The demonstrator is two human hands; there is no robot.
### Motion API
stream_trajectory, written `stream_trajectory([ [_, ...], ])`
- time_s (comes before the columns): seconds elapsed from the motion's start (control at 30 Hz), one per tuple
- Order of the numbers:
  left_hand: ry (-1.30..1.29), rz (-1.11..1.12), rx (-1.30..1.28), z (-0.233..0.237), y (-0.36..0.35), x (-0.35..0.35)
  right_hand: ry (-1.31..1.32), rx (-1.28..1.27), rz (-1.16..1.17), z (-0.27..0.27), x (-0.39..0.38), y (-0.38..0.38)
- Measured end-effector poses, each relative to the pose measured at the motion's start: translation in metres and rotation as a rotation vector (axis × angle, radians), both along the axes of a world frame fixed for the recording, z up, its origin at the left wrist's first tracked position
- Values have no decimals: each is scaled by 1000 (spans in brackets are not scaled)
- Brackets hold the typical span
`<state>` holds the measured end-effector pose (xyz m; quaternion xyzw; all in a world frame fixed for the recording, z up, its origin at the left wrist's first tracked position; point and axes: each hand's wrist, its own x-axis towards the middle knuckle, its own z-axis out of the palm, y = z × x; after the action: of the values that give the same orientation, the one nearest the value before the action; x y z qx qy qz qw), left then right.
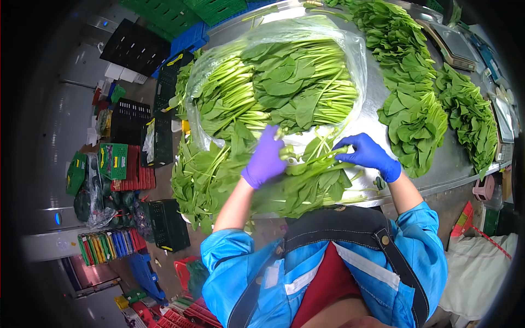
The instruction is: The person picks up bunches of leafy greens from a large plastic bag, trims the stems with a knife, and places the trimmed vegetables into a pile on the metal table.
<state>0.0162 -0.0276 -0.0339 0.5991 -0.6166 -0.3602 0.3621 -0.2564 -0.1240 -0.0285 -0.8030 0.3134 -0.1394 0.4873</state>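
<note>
My left hand (266, 157), in a purple-blue glove, is closed round the cut ends of some leafy green stems; it is slightly blurred by motion. My right hand (367, 157), gloved in blue, pinches the stem ends of more greens (322, 177) just to the right. Loose leaves (197, 177) spread over the near left part of the metal table. Beyond both hands lies an open clear plastic bag (358, 82) filled with green bunches (287, 76), their pale stems showing.
Long rows of leafy bunches (410, 93) line the table's right side, with another pile (465, 115) beside them. A scale (451, 44) stands at the back right. Dark crates (167, 224) and red crates (134, 169) stand left of the table. A white sack (476, 273) lies at the lower right.
</note>
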Motion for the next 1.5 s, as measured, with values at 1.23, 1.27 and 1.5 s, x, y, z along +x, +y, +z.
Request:
stream_trajectory([
  [1.23,-80,170,9,25,2,-24,410,-184,-591,-142,4,-56],
  [1.27,-116,122,24,28,0,-29,432,-211,-570,-144,5,-57],
  [1.5,-170,-15,-11,17,-3,-45,420,-84,-528,-141,1,-72],
])
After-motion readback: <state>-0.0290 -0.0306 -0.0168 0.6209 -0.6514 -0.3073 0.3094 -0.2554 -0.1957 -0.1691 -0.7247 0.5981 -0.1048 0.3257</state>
